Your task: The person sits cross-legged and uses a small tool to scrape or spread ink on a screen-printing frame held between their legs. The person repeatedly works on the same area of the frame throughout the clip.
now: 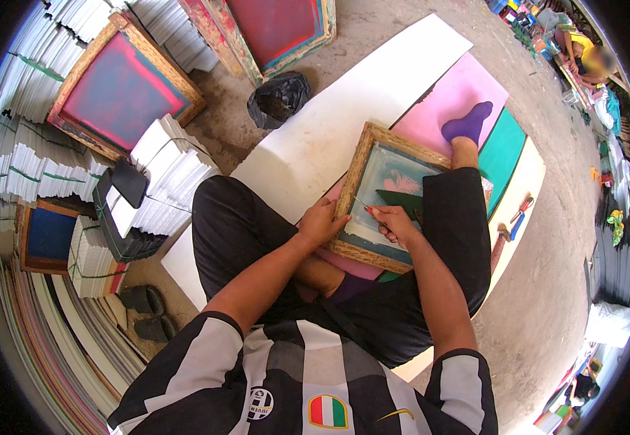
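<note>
Item 1: wooden screen frame (364, 190), pale mesh with a faint pink motif, resting tilted across my lap and over the coloured boards (467, 94) on the floor. My left hand (320, 223) has its fingers clenched on the near-left rail, thumb on top.

Item 2: thin tool with a red handle (363, 205), a small blade or stylus as far as I can tell. My right hand (396, 223) grasps it in a pinch grip; its tip points up-left and rests at the mesh beside the left rail, just beside my left fingers.

Item 3: dark green shape (402, 199) on the mesh, just above the right hand.

Handling note, my judgement: the work along the rail goes best with the frame held dead still by the left hand, light pressure at the tool tip so the mesh is not cut, and the tip kept clear of the left fingers, which sit very close.

Surroundings: bundled stacks of white sheets (177, 167) to the left, more framed screens (123, 87), a black bag (278, 98), hand tools (516, 217) on the floor at right, and another person (590, 58) seated far off at upper right.
</note>
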Tool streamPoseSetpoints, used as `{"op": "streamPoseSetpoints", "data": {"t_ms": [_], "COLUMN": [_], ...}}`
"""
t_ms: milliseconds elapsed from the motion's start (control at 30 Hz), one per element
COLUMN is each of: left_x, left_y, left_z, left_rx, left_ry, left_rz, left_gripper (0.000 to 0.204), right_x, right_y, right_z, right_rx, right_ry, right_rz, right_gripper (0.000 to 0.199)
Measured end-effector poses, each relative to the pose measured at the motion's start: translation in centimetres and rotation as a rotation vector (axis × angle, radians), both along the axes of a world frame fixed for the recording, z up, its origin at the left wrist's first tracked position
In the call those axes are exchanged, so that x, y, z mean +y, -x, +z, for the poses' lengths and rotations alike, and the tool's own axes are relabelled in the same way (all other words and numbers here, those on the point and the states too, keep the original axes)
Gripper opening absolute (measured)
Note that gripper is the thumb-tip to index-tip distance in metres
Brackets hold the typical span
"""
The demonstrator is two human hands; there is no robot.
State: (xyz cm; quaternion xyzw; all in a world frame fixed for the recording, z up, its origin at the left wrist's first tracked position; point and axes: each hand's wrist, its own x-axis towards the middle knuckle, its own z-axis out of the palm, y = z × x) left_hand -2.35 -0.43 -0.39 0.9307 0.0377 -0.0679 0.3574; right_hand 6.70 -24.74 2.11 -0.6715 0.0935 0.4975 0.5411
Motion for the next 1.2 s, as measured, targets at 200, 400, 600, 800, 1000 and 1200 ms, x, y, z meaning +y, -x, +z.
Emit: {"op": "streamPoseSetpoints", "data": {"t_ms": [200,400,600,800,1000,1200], "left_x": [-0.3,-0.1,-0.5,-0.2,-0.5,-0.3], "left_y": [-0.3,-0.2,-0.4,-0.2,-0.4,-0.3], "left_z": [0.5,0.4,0.5,-0.4,0.0,0.7], "left_rx": [0.024,0.025,0.026,0.015,0.011,0.057], "left_ry": [0.022,0.049,0.048,0.012,0.053,0.017], "left_rz": [-0.019,-0.006,-0.018,0.01,0.007,0.007], "left_gripper": [0.052,0.053,0.052,0.053,0.052,0.057], "right_x": [-0.8,1.7,0.9,3.2,0.4,0.7], "right_y": [1.7,1.9,-0.1,-1.7,-0.4,2.9], "right_z": [-1.4,2.4,-2.4,4.6,-0.3,3.5], "right_rx": [-0.842,-0.879,-0.893,0.038,-0.62,-0.908], "right_ry": [0.179,0.379,0.167,0.142,0.179,0.369], "right_rz": [0.25,0.303,0.268,0.057,0.298,0.343], "right_gripper": [0.037,0.033,0.036,0.031,0.035,0.034]}}
